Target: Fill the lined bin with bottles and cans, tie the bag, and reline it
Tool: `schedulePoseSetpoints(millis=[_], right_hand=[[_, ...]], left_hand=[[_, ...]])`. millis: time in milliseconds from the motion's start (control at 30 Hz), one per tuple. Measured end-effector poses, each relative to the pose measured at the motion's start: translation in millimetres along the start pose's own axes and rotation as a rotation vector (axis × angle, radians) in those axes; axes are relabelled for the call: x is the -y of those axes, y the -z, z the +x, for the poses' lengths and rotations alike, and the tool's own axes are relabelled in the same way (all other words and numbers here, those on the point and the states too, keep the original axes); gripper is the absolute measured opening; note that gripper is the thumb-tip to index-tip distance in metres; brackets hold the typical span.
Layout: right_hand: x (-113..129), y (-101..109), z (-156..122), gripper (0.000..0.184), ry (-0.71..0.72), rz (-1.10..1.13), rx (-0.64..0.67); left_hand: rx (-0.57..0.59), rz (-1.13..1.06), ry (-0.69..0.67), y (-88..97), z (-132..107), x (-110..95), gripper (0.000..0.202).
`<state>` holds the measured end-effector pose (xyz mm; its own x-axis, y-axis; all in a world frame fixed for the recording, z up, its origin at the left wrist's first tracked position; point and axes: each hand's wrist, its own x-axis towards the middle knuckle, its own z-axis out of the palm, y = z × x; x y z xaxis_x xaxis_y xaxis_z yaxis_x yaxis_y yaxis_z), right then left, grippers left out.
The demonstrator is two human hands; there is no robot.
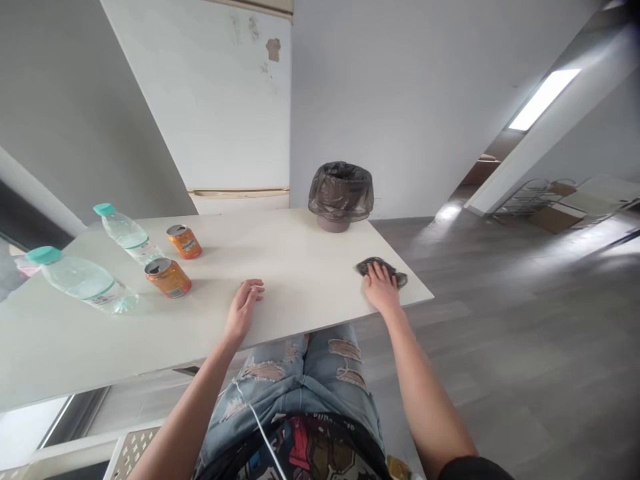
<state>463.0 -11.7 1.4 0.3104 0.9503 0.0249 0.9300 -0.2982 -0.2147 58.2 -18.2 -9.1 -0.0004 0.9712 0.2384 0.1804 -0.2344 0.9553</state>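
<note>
My right hand [381,287] is on a crumpled dark plastic bag [401,279] near the right end of the white table [300,253]. Its fingers curl over the bunched film, which shows on both sides of the hand. My left hand [245,308] rests on its edge near the table's front, fingers loosely bent and apart, with nothing in it. Toward the back right stands a small brownish bin [334,225], lined with a dark see-through bag [341,193] folded over its rim.
On the left are two orange cans, one nearer [168,278] and one farther [184,241]. Two clear bottles with teal caps, a large one [87,280] and another [127,233], stand beside them. A white fridge [225,100] is behind the table; grey floor [500,333] lies right.
</note>
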Motion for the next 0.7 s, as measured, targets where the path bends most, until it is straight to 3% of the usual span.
schedulePoseSetpoints(millis=[100,233,333,467,567,700], right_hand=[[-17.1,-2.0,4.8,0.069,-0.125,0.028,-0.078],[-12.0,-6.8,2.2,0.075,-0.157,0.051,-0.113],[-6.8,-5.8,-2.7,0.079,-0.133,0.060,-0.114],[-7.3,-5.3,-9.3,0.072,0.008,0.022,-0.292],[-11.6,-9.0,-9.9,0.067,0.124,0.023,-0.354],[-15.3,-13.1,-3.9,0.066,0.126,0.034,-0.245]], left_hand=[[0.001,0.015,-0.010,-0.7,0.1,-0.9,0.043],[0.006,0.017,-0.011,-0.7,0.8,2.3,0.041],[0.008,0.012,0.003,0.6,1.3,3.7,0.040],[0.038,0.095,0.002,0.6,-0.2,-2.0,0.041],[0.137,0.246,-0.038,-4.8,-3.6,-10.3,0.044],[0.337,0.535,-0.141,-17.2,-7.6,-17.2,0.042]])
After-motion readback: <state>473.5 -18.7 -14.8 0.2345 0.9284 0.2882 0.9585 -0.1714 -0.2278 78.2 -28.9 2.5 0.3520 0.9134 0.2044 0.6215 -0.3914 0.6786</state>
